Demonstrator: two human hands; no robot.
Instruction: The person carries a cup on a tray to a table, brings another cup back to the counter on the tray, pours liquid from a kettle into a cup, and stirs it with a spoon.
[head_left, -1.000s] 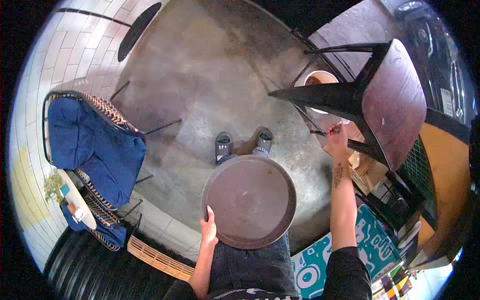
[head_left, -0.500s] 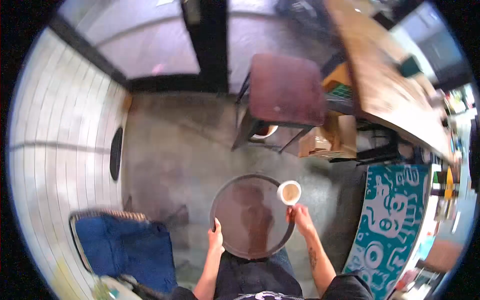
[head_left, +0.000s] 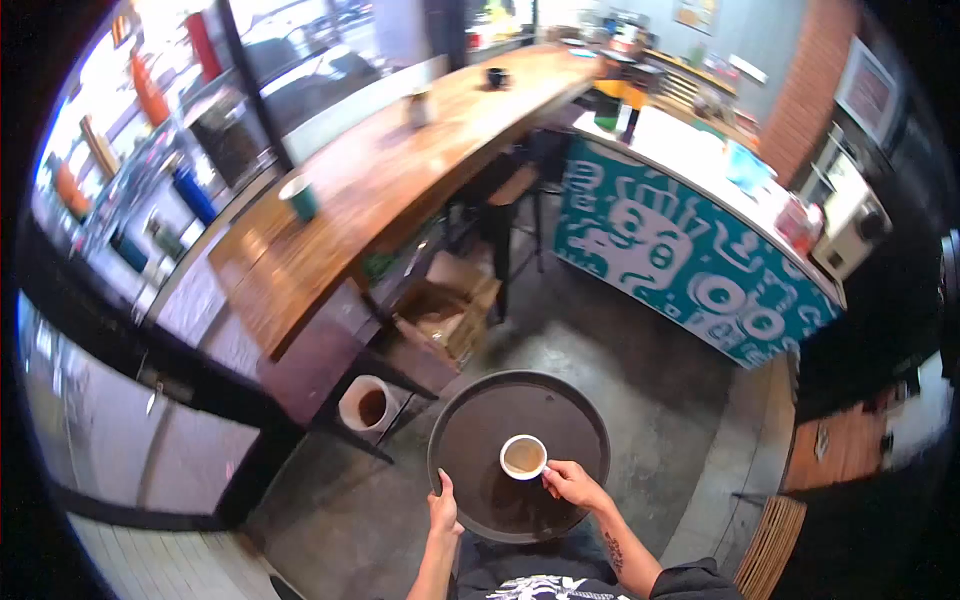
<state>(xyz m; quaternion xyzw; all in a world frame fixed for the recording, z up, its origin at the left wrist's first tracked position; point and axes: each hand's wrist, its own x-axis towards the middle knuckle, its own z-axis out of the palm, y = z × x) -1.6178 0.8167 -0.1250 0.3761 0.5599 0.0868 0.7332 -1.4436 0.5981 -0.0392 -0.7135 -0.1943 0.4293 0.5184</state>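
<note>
while a white bucket (head_left: pixel 352 407) stands on the floor beyond to the left, the left hand (head_left: pixel 443 510) grips the near-left rim of the round tray (head_left: pixel 465 430), thumb up on the edge, fingers mostly hidden, forearm reaching forward. the tray looks stiff and fairly light, but broad enough to tip, so its rim suits a firm hold. over its middle is the upright white cup (head_left: pixel 524 457), probably fragile, its brown contents apt to slosh; its side nearest the right hand (head_left: pixel 573 486) suits a pinch. that hand grasps it there, fingers bent, forearm angled inward; whether cup meets tray, i cannot tell.
</note>
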